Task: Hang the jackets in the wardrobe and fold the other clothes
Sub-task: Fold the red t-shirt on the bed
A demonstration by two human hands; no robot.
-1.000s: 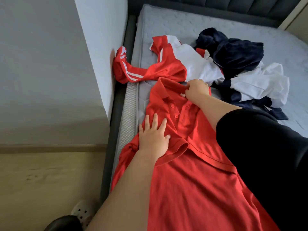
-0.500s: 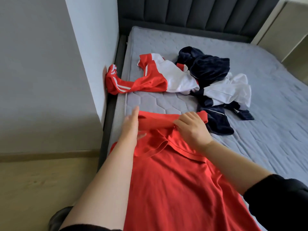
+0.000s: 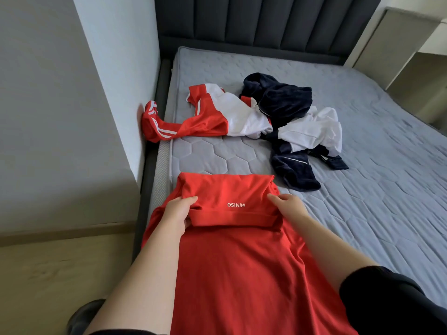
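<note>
Fingers (image 3: 189, 199) of left hand (image 3: 176, 215): curled round the left end of the flap folded over on the red shirt (image 3: 242, 262), gripping it.
Fingers (image 3: 274, 198) of right hand (image 3: 290, 206): bent onto the right end of the same flap. They appear to pinch it, though the thumb is hidden.
Shirt position: flat on the near left part of the mattress (image 3: 375, 189), lengthwise toward the person. The far portion is doubled back over the body, and the flap spans between both hands.
Lettering (image 3: 235, 204): white "MINISO", upside down, centred on the flap.
Red-and-white jacket (image 3: 210, 119): crumpled beyond the shirt and apart from it. One striped red sleeve reaches past the mattress edge and touches the wall (image 3: 116, 68).
Navy garment (image 3: 285, 100): heaped just right of the jacket, overlapping it.
White-and-navy garment (image 3: 312, 134): bunched against the navy heap, on its near side.
Mattress surface: grey, quilted in hexagons.
Headboard (image 3: 254, 20): dark, padded in vertical panels, at the far end.
</note>
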